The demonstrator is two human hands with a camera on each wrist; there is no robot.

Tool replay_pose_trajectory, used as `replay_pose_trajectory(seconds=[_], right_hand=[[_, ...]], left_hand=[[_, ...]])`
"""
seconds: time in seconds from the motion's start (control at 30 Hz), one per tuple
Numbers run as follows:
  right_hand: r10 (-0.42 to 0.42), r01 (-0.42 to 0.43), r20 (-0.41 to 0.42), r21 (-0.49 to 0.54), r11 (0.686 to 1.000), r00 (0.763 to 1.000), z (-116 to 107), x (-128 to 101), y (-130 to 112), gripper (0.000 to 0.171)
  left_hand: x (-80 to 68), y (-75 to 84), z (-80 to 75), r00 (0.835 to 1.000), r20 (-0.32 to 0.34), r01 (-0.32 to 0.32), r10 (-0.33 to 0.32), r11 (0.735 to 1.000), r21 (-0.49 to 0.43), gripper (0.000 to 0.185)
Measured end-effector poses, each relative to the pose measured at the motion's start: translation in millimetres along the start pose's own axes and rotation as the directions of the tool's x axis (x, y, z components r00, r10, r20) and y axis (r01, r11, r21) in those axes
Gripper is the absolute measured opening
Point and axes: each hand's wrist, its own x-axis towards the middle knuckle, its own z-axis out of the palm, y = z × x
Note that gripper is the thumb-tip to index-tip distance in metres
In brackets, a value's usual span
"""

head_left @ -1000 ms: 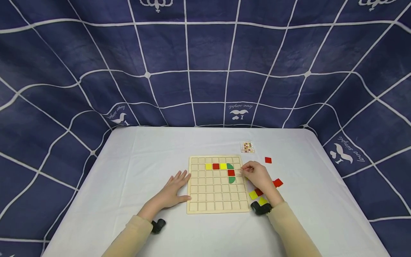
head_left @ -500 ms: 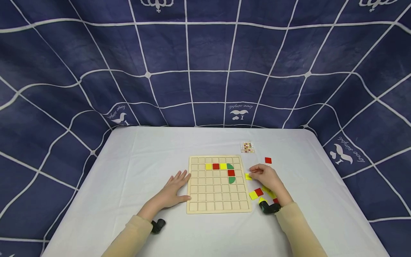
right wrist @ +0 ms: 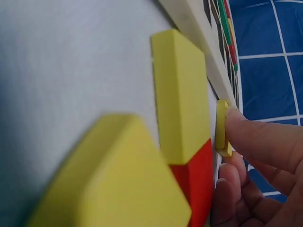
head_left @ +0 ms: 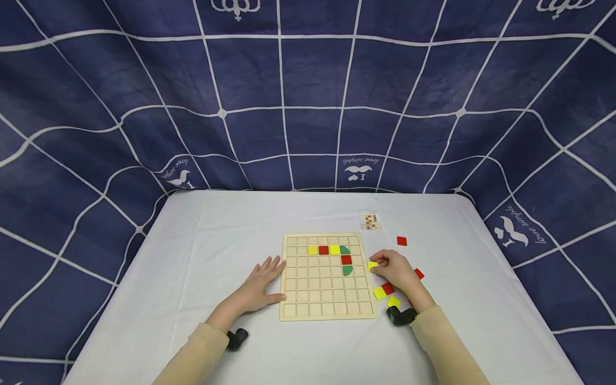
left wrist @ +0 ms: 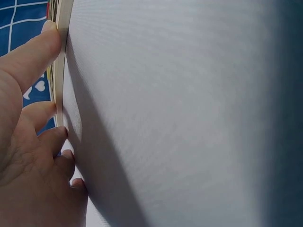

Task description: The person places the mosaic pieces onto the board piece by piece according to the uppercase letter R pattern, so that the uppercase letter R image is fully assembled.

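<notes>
Two beige sleeves point(head_left: 192, 355) reach over a white table point(head_left: 327, 353), with a small black camera point(head_left: 400, 316) at each wrist. Near the right one lies a single yellow tile point(head_left: 393, 302); a little farther, a yellow square point(head_left: 380, 293) and a red square point(head_left: 387, 288) touch side by side. The left hand point(head_left: 255, 287) keeps its fingers spread apart, thumb and fingertips touching the left edge of the board point(head_left: 317, 297). The right hand point(head_left: 395, 269) has thumb and finger clamped on a yellow piece point(head_left: 371, 266), just beside the board's right edge. One red tile point(head_left: 419, 273) is partly hidden by the right forearm. On the board are a green quarter point(head_left: 347, 270), then a red block point(head_left: 346, 260), then a row point(head_left: 323, 250) of yellow, red, yellow and green. Beyond lie a far red tile point(head_left: 401, 241) and a patterned card point(head_left: 370, 221); behind the table hangs a blue cloth point(head_left: 313, 69) with white lines
</notes>
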Motion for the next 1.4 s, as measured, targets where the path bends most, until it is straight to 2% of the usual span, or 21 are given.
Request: replay_pose_trajectory(seconds=[0.47,0.67,0.8,1.0,1.23,1.4], right_hand=[[0.034,-0.034,0.01,0.03,0.999,0.999,-7,-9,-5,0.019],[0.0,0.001,-0.027,0.037,0.999,1.0,-12,-10,-13,0.017],[-0.037,0.04,-0.039,0.099,0.994,0.999,-11,-8,-25,0.018],[-0.082,0.086,-0.034,0.165,0.983,0.996,4,-5,-45,0.017],[-0.148,0.145,0.004,0.168,0.975,0.989,30,-7,-54,0.013],[-0.149,0.143,0.028,0.164,0.976,0.988,41,-5,-57,0.011]], left_hand=[[0.6,1.8,0.3,1.0,0.003,0.005,-0.005,1.0,-0.005,0.087],[0.9,1.1,0.2,1.0,0.008,-0.002,0.002,1.0,0.001,0.088],[0.0,0.6,-0.4,1.0,0.007,0.0,0.0,1.0,-0.01,0.088],[-0.3,0.6,-1.2,1.0,0.007,0.0,0.0,1.0,-0.012,0.087],[-0.2,0.1,-0.2,1.0,0.009,-0.001,0.001,1.0,-0.004,0.088],[0.0,0.1,0.0,1.0,0.003,-0.002,0.002,1.0,-0.007,0.087]])
